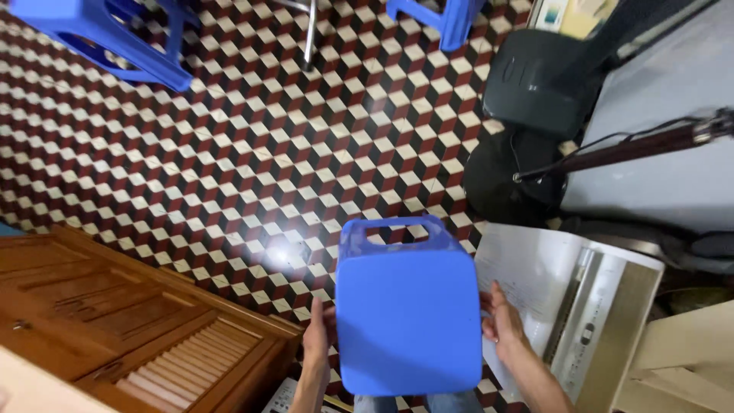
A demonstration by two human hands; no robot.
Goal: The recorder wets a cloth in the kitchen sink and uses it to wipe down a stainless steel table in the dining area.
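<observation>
A blue plastic stool (409,310) fills the lower middle of the head view, its flat seat facing me. My left hand (316,343) grips its left edge and my right hand (501,320) presses on its right edge. The stool is held above a floor of red, black and white cube-pattern tiles (252,145).
A brown wooden cabinet (130,313) stands at the lower left. Two more blue stools sit at the top, one at the left (115,34) and one near the middle (440,17). A black scooter (535,99) is at the right. A white flat appliance (581,306) lies by my right hand.
</observation>
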